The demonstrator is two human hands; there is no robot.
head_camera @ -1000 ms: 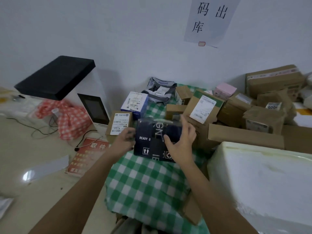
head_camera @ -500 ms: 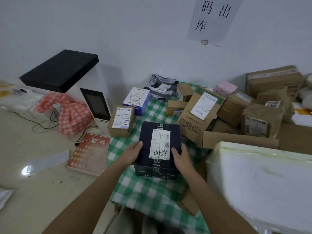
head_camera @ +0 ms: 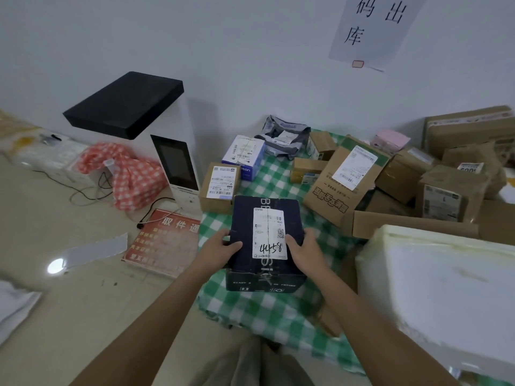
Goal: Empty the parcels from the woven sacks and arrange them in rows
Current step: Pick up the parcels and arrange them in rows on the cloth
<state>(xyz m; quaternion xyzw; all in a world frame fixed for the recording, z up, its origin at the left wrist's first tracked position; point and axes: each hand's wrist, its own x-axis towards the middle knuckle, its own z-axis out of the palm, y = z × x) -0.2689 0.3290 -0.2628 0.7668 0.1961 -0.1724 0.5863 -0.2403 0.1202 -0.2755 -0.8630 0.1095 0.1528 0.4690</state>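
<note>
We are clasping the dark parcel (head_camera: 266,240) between both hands, left hand (head_camera: 223,246) and right hand (head_camera: 302,247) curled round its sides, on the green checked sack (head_camera: 267,310). It is looking stiff, boxy, probably moderately heavy; opposite side edges are suiting best.

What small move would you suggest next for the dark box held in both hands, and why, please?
Probably set the dark box down on the checked cloth just behind the small brown box and let go. Left hand and right hand grip its sides, its label faces up, and the brown box and the blue box already start a row.
</note>
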